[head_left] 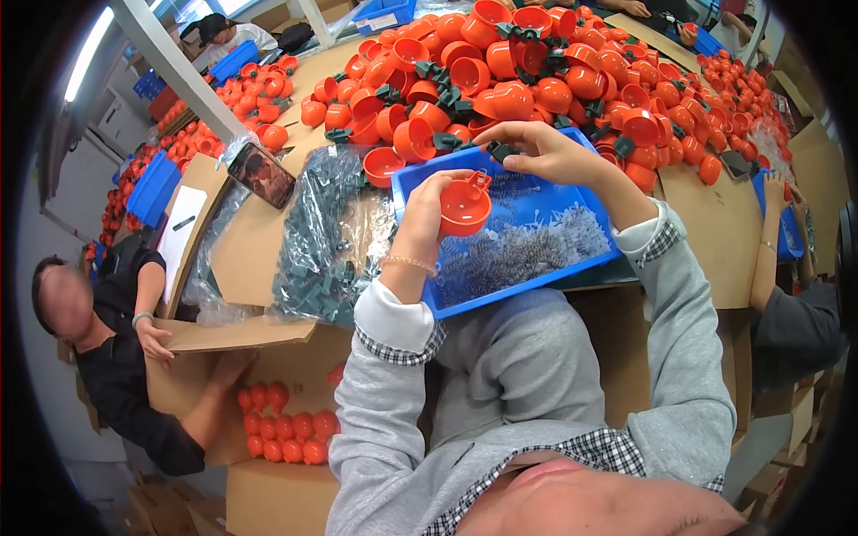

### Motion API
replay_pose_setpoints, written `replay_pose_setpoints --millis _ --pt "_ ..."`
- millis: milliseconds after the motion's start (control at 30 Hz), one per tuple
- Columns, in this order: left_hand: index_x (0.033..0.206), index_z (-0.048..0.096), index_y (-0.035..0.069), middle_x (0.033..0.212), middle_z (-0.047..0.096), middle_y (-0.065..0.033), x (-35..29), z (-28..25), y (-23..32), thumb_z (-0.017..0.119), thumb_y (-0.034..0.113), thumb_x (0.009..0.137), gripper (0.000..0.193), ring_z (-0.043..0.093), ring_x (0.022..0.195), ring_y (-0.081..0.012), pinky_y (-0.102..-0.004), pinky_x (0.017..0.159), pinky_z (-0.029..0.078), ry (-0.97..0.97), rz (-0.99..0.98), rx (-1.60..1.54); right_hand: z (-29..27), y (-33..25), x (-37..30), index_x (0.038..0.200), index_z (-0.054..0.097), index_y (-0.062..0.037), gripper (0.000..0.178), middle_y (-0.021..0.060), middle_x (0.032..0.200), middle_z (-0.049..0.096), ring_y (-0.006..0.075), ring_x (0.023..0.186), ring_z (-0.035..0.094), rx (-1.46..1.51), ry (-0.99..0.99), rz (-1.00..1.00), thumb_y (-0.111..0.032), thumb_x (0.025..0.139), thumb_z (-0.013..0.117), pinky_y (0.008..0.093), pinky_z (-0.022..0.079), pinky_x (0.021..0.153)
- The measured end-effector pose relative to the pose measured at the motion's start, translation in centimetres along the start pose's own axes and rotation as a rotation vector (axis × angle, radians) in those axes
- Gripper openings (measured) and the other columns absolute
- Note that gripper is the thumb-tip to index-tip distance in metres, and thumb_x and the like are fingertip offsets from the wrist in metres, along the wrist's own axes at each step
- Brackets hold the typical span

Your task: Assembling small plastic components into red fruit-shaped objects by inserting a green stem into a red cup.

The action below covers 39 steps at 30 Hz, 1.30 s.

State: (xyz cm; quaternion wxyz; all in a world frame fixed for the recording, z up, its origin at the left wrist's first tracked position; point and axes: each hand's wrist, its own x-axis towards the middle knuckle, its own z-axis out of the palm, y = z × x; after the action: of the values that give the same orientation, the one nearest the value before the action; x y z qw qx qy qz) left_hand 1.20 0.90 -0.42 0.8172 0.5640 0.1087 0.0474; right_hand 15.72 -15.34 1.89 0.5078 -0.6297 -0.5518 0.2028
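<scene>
Grey sleeves (688,330), checked cuffs (402,347)

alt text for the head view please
A person's left hand holds an orange cup and their right hand a small dark part, above a blue tray of springs and white pieces. Beyond lies a heap of orange cups.

No text can be read clearly. On the open carton (309,368) at the near left stands a small mark (298,389), too faint to read. On the far blue box (404,12), a white piece (381,21) looks like a label, but it is too small for reading.
</scene>
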Motion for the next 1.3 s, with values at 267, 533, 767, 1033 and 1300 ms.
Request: replay_pose_setpoints --millis 267,533,767,1033,1300 --pt "0.108 0.058 -0.005 0.102 0.063 -0.0157 0.5 -0.6 -0.3 0.032 0.02 0.092 0.039 0.063 0.089 -0.0203 -0.0305 0.076 0.053 0.026 0.014 0.068 1.1 -1.0 0.0 0.117 0.052 -0.0027 0.044 0.008 0.114 0.056 0.0163 0.11 0.052 0.026 -0.017 -0.011 0.006 0.074 0.059 0.0317 0.041 0.095" --pt "0.106 0.059 -0.004 0.1 0.063 -0.0156 0.5 -0.6 -0.7 0.033 0.02 0.091 0.039 0.064 0.088 -0.0208 -0.0305 0.075 0.053 0.058 0.027 0.07 1.5 -1.1 -0.1 0.112 0.056 -0.0009 0.04 0.0087 0.108 0.06 0.0184 0.105 0.055 -0.075 -0.063 -0.012 0.007 0.073 0.059 0.0325 0.042 0.094" --pt "0.105 0.059 -0.004 0.099 0.064 -0.0153 0.9 -0.5 -0.8 0.033 0.02 0.091 0.038 0.064 0.086 -0.0209 -0.0309 0.074 0.053 0.067 0.044 0.068 1.2 -1.1 -0.3 0.11 0.058 -0.0009 0.038 0.0097 0.106 0.062 0.0184 0.103 0.057 -0.108 -0.039 -0.01 0.007 0.072 0.059 0.0321 0.043 0.093" --pt "0.092 0.064 0.0 0.086 0.065 -0.0123 2.8 -2.4 -3.1 0.041 0.016 0.088 0.028 0.064 0.075 -0.0185 -0.0295 0.066 0.051 0.035 0.183 0.117 1.9 -0.4 0.1 0.115 0.058 -0.0006 0.039 0.0097 0.11 0.061 0.0144 0.1 0.057 -0.001 -0.076 0.06 0.006 0.076 0.058 0.0278 0.045 0.087" --pt "0.086 0.062 -0.006 0.081 0.064 -0.0165 1.5 -1.4 -1.9 0.045 0.018 0.081 0.029 0.064 0.068 -0.0236 -0.0315 0.065 0.05 0.191 0.086 -0.005 3.2 -2.9 -0.1 0.115 0.058 -0.0016 0.039 0.007 0.103 0.056 0.0144 0.097 0.054 -0.12 -0.168 -0.011 0.007 0.076 0.057 0.0264 0.044 0.085"
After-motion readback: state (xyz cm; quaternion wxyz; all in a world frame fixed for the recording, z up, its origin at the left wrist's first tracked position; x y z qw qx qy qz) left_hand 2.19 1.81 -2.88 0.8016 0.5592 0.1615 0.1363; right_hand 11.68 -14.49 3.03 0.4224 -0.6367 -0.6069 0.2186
